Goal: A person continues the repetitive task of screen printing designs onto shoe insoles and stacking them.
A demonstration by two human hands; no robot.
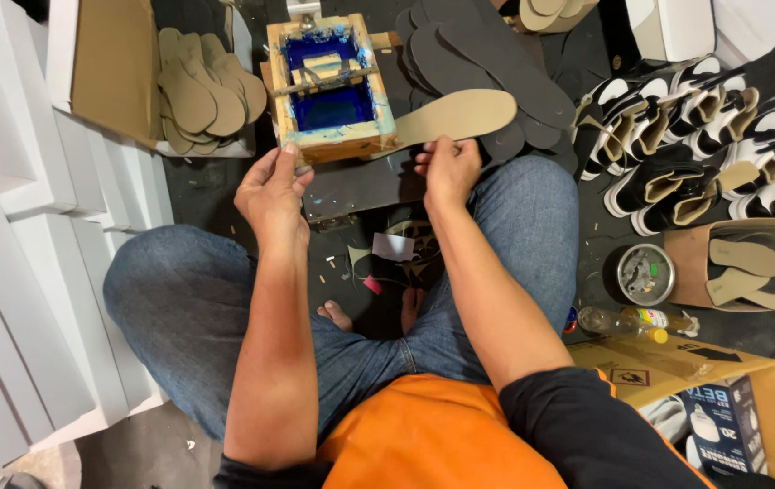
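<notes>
My right hand (447,167) pinches the near end of a tan shoe insole (455,117) that points right, away from a small wooden screen-print frame (329,136) with blue ink in its well. A squeegee rests across the frame's inside. My left hand (271,188) touches the frame's near left corner with its fingertips, holding nothing. The frame sits on a dark board (356,186) in front of my crossed legs.
A cardboard box lid (115,63) at upper left holds several tan insoles (202,91). Dark insoles (496,63) fan out behind the frame. Black-and-white shoes (704,136) crowd the right, with a tin (645,273), a bottle (618,322) and cardboard boxes (677,367). White boxes (25,272) stack at left.
</notes>
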